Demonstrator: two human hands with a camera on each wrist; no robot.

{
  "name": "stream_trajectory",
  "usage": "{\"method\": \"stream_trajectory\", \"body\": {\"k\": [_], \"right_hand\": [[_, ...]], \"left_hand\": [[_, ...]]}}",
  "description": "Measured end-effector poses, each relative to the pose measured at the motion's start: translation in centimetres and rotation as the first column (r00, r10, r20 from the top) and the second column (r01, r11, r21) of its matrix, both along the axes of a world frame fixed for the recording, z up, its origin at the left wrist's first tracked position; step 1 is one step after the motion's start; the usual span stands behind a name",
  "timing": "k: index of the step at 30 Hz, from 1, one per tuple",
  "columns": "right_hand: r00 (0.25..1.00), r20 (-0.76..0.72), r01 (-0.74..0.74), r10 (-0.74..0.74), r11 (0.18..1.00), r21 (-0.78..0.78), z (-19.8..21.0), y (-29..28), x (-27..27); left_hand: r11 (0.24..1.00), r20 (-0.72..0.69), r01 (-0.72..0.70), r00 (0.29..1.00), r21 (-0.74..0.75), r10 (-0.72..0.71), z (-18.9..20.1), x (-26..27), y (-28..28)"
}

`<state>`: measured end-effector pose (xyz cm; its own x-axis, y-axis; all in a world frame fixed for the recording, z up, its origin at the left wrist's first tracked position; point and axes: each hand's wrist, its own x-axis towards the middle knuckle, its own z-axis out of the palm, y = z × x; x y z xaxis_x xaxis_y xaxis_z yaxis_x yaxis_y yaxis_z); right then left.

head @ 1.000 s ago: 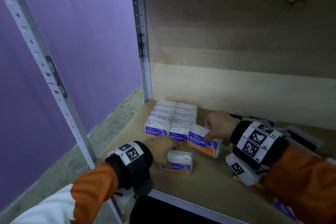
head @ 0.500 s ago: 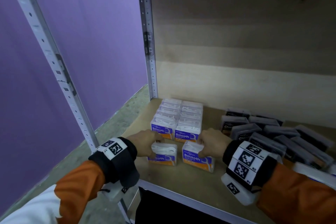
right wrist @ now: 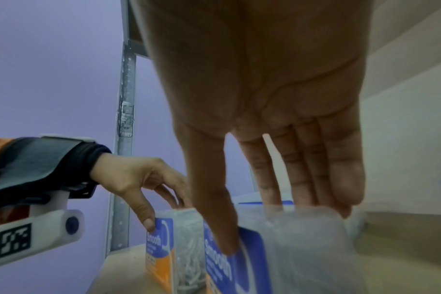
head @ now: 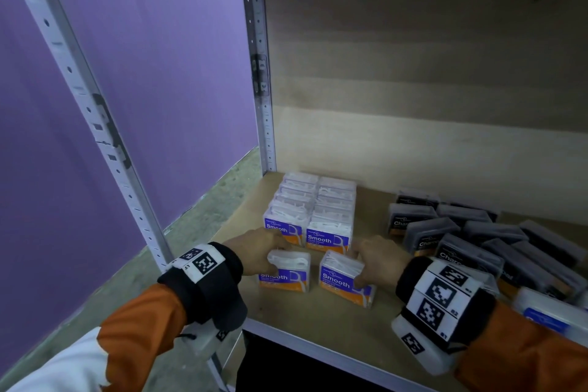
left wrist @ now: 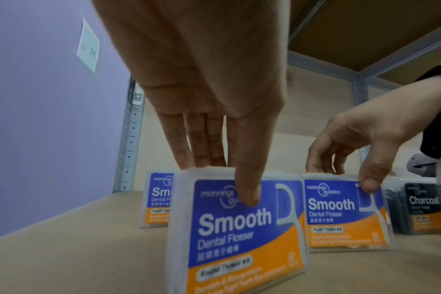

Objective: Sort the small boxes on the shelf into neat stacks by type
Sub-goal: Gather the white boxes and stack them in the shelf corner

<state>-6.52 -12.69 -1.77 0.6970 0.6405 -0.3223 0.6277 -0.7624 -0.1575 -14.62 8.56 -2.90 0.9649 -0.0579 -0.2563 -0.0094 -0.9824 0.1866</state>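
Smooth boxes (head: 288,274) (head: 345,280) near shelf (head: 318,321) front edge, each pinched thumb-to-fingers by left hand (head: 254,251) and right hand (head: 378,261); advise pushing both back flush against Smooth block (head: 313,213), labels forward, rows aligned.

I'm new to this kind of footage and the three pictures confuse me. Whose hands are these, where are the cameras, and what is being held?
No machine here: a person wears one camera on the head and one on each wrist. The head view looks down into a wooden shelf. The left hand pinches one Smooth flosser box, thumb on its label; the right hand pinches another Smooth box. Both boxes stand on the shelf. Behind them is a tidy block of Smooth boxes; to the right, dark Charcoal boxes lie loosely. Each wrist view looks along its own fingers.
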Motion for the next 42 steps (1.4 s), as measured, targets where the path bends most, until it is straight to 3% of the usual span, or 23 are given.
{"method": "stream_trajectory", "body": {"k": [22, 42], "right_hand": [[0.992, 0.122, -0.028, 0.017, 0.996, 0.09, -0.6, 3.0, 1.0], [0.982, 0.164, -0.11, 0.094, 0.989, 0.095, -1.5, 3.8, 1.9]], "left_hand": [[0.997, 0.153, -0.073, 0.986, 0.014, 0.07, -0.5, 2.8, 2.2], [0.996, 0.096, -0.093, 0.991, -0.009, 0.094, -1.0, 4.0, 3.3]]}}
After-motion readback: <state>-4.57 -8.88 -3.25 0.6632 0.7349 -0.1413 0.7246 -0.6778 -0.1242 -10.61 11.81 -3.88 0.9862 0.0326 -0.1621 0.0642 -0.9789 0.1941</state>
